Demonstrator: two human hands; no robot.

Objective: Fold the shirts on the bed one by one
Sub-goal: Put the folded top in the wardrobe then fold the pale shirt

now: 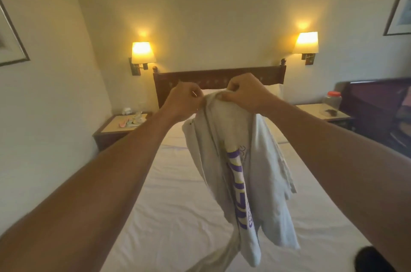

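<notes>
A light grey shirt [240, 173] with purple lettering hangs bunched in the air above the bed [178, 205], its lower end reaching down towards the sheet. My left hand [183, 100] and my right hand [244, 91] are raised side by side in front of the headboard. Both grip the shirt's top edge, fingers curled round the cloth. The shirt's far side is hidden in its own folds.
The bed has a white sheet and a dark wooden headboard [219, 78]. Nightstands stand at the left [121, 126] and right [322, 113], the right one bearing a jar [331, 102]. Two lit wall lamps flank the bed. A dark object [373, 258] lies at the bed's lower right.
</notes>
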